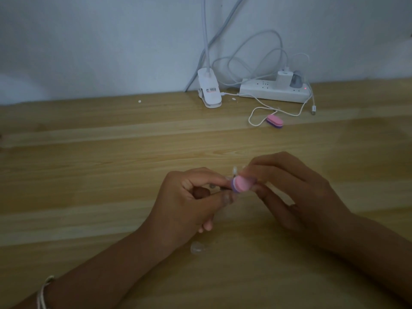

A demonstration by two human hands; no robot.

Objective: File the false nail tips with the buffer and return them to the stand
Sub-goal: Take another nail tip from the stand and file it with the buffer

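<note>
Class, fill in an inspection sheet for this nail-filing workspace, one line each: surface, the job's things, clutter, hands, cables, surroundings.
Surface: wooden table, dimly lit.
Job's things: pink and purple buffer between the hands; clear nail-tip piece against it, blurred; loose clear tip on the table by the left forearm; second buffer lying farther back.
Clutter: small white bits near the table's back edge.
Hands: right hand pinches the pink and purple buffer; left hand grips the clear nail-tip piece.
Cables: white cables looped above the power strip; one runs beside the second buffer.
Surroundings: clip lamp base; plain wall.
</note>
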